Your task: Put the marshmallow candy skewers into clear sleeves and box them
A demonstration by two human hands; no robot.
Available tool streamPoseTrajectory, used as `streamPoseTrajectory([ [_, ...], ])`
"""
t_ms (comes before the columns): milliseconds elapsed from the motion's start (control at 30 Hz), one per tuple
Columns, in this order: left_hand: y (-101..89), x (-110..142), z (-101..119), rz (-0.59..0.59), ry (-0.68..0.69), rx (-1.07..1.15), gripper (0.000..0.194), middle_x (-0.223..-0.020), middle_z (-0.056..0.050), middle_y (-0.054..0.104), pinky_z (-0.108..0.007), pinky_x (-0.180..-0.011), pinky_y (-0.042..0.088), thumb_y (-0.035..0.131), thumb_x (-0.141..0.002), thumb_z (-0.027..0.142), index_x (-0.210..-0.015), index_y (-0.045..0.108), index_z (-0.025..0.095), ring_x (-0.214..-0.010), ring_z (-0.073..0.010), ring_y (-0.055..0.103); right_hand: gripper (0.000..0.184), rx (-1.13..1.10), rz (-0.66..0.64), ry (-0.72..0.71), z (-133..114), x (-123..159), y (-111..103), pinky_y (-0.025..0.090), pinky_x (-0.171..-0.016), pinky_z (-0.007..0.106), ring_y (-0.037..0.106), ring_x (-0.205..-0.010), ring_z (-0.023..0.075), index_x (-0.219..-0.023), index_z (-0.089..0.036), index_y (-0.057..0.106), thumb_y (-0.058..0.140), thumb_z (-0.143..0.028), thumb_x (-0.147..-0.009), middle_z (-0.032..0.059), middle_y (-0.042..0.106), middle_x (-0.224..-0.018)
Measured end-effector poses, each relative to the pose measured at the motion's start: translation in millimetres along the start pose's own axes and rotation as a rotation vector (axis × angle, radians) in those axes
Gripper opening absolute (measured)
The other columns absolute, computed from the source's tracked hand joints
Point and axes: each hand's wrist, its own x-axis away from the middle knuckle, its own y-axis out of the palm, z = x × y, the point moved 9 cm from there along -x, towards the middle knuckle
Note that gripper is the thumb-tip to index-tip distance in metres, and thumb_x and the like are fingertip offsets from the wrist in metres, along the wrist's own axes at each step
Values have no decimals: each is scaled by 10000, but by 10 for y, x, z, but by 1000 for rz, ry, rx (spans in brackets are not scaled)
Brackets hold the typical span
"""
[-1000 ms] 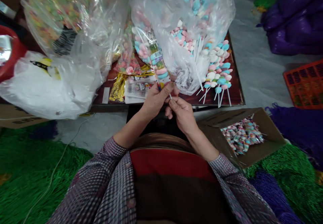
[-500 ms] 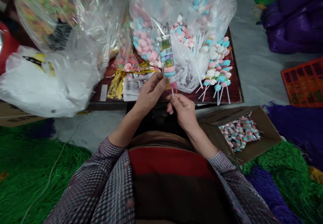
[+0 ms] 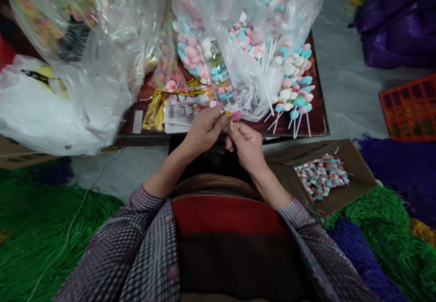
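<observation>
Both hands meet at the lower end of a marshmallow skewer in a clear printed wrapper (image 3: 220, 72), which points away from me over the table edge. My left hand (image 3: 206, 129) pinches the gathered bottom of the wrapper. My right hand (image 3: 245, 143) grips the white stick just below it, thumb against fingers. Left of the hands lie a bundle of gold twist ties (image 3: 155, 111) and a stack of flat printed wrappers (image 3: 187, 113). To the right, unwrapped marshmallow skewers (image 3: 294, 86) lie in a pile with their sticks toward me.
Big clear bags of marshmallows (image 3: 192, 52) and gummy candies (image 3: 44, 16) stand at the back. A white plastic bag (image 3: 61, 111) sits at the left. An open cardboard box (image 3: 361, 170) of wrapped candy is low on the right, near an orange crate (image 3: 408, 106).
My left hand has slid down the wrapper to its lower edge, close against my right hand. The wrapper's lower end is now gathered around the stick, and the skewer tilts more to the left.
</observation>
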Motion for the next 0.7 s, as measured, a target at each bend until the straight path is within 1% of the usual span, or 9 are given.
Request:
streamPoseTrajectory([
  [100, -83, -39, -60, 64, -41, 228, 413, -791, -20, 633, -324, -730, 494, 657, -854, 664, -865, 658, 252, -778, -177, 626, 400, 15, -20, -1, -26, -6, 3, 382, -485, 225, 455, -453, 66, -860, -221, 718, 662, -616, -874, -70, 566, -528],
  [167, -110, -99, -87, 108, -69, 411, 519, -932, -44, 691, -326, -745, 530, 651, -799, 750, -1021, 675, 281, -892, -198, 676, 397, 3, -28, 9, -22, 0, 19, 376, -483, 222, 457, -455, 64, -870, -217, 718, 661, -610, -878, -69, 568, -531],
  [233, -59, -162, -106, 102, -130, 534, 625, -959, -59, 717, -321, -729, 552, 619, -769, 809, -1106, 671, 285, -923, -209, 700, 393, -10, -41, 16, -7, 12, 49, 372, -482, 219, 456, -455, 61, -869, -215, 713, 662, -605, -880, -72, 568, -531],
  [300, 34, -197, -108, 72, -205, 583, 621, -864, -44, 721, -299, -695, 558, 648, -781, 772, -1138, 668, 264, -867, -198, 712, 400, -8, -61, 25, 17, 25, 84, 371, -479, 217, 452, -449, 58, -857, -213, 706, 659, -609, -879, -75, 565, -525],
  [367, 118, -194, -87, 58, -259, 624, 549, -734, 1, 682, -258, -644, 541, 727, -802, 657, -1154, 659, 240, -767, -166, 703, 417, 1, -77, 36, 39, 36, 105, 371, -473, 214, 450, -444, 56, -849, -212, 701, 655, -626, -873, -78, 562, -520],
  [433, 182, -165, -68, 63, -302, 679, 469, -619, 47, 600, -211, -587, 500, 778, -817, 542, -1137, 651, 223, -679, -131, 675, 431, 2, -84, 40, 54, 44, 107, 373, -465, 211, 447, -438, 56, -843, -211, 701, 660, -639, -861, -80, 560, -515],
  [500, 229, -122, -71, 79, -352, 727, 394, -542, 75, 508, -180, -541, 457, 776, -842, 484, -1102, 652, 215, -632, -112, 654, 434, -6, -75, 41, 72, 52, 97, 379, -462, 210, 443, -433, 55, -840, -212, 709, 668, -645, -852, -81, 557, -510],
  [600, 281, -52, -107, 100, -436, 770, 337, -502, 89, 430, -164, -487, 405, 724, -893, 464, -1112, 657, 216, -620, -114, 659, 435, -16, -52, 52, 140, 65, 100, 387, -461, 213, 439, -429, 58, -840, -218, 726, 670, -649, -847, -79, 550, -506],
  [700, 342, 12, -157, 80, -509, 790, 372, -497, 88, 415, -170, -474, 406, 679, -914, 493, -1135, 660, 194, -644, -137, 680, 432, -22, -46, 66, 211, 73, 138, 383, -457, 218, 440, -428, 62, -842, -221, 728, 672, -649, -845, -77, 554, -508],
])
